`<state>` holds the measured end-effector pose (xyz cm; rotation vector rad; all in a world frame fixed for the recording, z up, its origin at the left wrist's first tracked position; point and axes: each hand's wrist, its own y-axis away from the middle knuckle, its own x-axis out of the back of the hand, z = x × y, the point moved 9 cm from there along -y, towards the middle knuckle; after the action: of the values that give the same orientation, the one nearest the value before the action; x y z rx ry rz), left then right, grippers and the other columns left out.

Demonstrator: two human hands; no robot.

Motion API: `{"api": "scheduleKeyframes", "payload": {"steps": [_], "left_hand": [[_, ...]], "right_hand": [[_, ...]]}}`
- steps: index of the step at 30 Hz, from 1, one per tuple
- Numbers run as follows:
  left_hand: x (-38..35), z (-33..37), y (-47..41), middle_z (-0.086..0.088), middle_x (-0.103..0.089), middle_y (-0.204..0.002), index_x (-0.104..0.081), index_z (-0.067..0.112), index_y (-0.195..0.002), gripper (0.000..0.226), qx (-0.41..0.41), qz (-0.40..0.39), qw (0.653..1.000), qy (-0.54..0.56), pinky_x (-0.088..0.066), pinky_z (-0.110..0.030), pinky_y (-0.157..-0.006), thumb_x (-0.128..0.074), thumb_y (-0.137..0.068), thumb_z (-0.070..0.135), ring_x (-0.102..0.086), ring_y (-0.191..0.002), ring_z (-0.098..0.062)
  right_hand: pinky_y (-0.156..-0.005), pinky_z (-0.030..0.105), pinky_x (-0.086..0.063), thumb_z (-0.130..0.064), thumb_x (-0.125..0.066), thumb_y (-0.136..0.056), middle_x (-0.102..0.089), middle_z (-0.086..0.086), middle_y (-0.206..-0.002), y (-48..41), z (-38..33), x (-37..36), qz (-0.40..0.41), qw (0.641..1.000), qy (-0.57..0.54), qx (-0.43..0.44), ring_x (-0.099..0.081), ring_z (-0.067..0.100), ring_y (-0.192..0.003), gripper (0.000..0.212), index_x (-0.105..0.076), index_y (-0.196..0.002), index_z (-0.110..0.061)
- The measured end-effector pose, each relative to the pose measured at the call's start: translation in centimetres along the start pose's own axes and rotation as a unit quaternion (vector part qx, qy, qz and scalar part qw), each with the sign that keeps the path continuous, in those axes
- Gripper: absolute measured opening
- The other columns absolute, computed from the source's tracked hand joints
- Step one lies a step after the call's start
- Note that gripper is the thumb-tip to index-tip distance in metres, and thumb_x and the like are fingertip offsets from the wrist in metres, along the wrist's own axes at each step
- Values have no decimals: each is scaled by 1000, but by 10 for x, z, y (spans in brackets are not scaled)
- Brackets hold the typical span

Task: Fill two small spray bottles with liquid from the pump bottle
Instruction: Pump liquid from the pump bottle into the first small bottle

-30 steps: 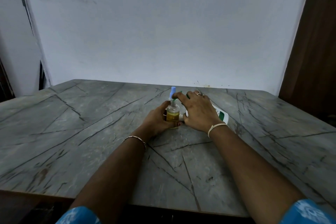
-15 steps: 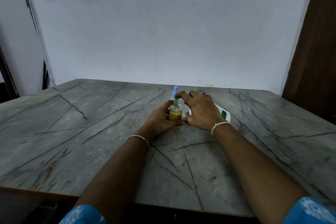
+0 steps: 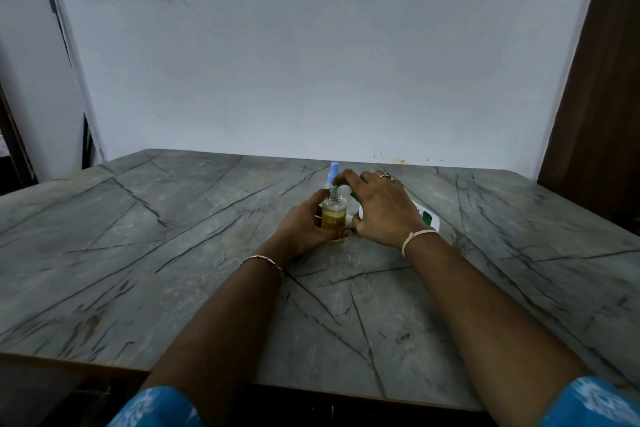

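A small clear spray bottle [image 3: 334, 212], uncapped and holding yellow liquid to about half its height, stands upright near the middle of the grey veined table [image 3: 173, 253], with the left hand [image 3: 304, 227] wrapped around its lower body. The right hand [image 3: 382, 208] lies curled over the white pump bottle [image 3: 427, 217], hiding all but its right end and a bit of green spout at the small bottle's neck; a blue-capped spray bottle [image 3: 333, 173] stands just behind, mostly hidden. Compared with half a second ago, bottles and hands sit in the same arrangement.
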<state>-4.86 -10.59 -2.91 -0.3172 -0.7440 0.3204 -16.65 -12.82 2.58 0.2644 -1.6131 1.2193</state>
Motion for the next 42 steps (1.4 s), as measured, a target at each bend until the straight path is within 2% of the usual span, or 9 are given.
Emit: {"api": "scheduleKeyframes", "payload": {"steps": [5,8,13,16,22,28,31,34,42], "left_hand": [[-1,-3,-2,6,-63,-112,-39,32,-137,80,4,-2,1000,-4,-49,-23,-84,-82,-69,36,-63,-95,-10],[0,-4,-3,7,-64,-114,-40,33,-135,79,2,1,1000,-2,-50,-24,-85,-82,-68,39,-64,-97,-10],[0,-4,-1,11,-66,-107,-42,45,-120,67,1,1,1000,21,-51,-26,-83,-81,-64,46,-65,-91,-4],[-1,-5,-2,7,-66,-114,-43,40,-128,72,4,-2,1000,10,-52,-29,-87,-81,-66,44,-64,-96,-8],[0,-6,-3,6,-64,-116,-39,32,-137,82,9,0,1000,-7,-51,-25,-86,-81,-68,44,-62,-96,-8],[0,-3,-2,5,-64,-117,-39,32,-137,79,5,-3,1000,-12,-48,-19,-80,-80,-69,42,-61,-95,-7],[1,-2,-1,5,-65,-117,-41,34,-134,76,4,-1,1000,-7,-47,-17,-79,-81,-69,41,-61,-95,-6],[0,-4,-2,3,-64,-120,-41,29,-137,79,10,0,1000,-7,-51,-27,-88,-81,-70,40,-62,-100,-12],[0,-3,-1,-1,-63,-123,-38,24,-141,85,20,-2,1000,-3,-51,-36,-95,-82,-69,37,-62,-105,-16]], "right_hand": [[-93,43,-46,-29,-65,-79,-58,3,-111,-1,-1,0,10,1000,3,3,-51,26,-109,70,-32,-141,-31],[-89,41,-47,-31,-65,-79,-57,3,-104,3,0,2,3,999,-11,30,-51,26,-105,74,-30,-144,-35],[-86,39,-47,-45,-67,-76,-57,3,-103,7,2,6,-24,997,-55,55,-49,23,-100,96,-6,-150,-42],[-87,38,-47,-42,-76,-73,-60,5,-109,8,8,4,-51,989,-139,30,-50,22,-103,109,1,-150,-43],[-81,21,-42,-41,-82,-71,-64,-1,-121,11,23,2,-55,977,-205,21,-58,11,-99,109,-10,-153,-39],[-84,41,-52,-39,-82,-70,-62,8,-113,10,15,1,-70,980,-184,28,-58,23,-95,121,13,-144,-58],[-85,43,-50,-44,-76,-77,-59,8,-110,8,13,-1,-70,987,-141,31,-55,24,-95,106,3,-146,-56],[-85,44,-51,-42,-75,-79,-60,4,-115,8,13,-1,-55,991,-120,23,-54,24,-98,91,-13,-144,-50],[-89,43,-48,-38,-79,-73,-60,-2,-115,3,8,1,-5,996,-91,16,-52,23,-102,83,-27,-137,-41]]}}
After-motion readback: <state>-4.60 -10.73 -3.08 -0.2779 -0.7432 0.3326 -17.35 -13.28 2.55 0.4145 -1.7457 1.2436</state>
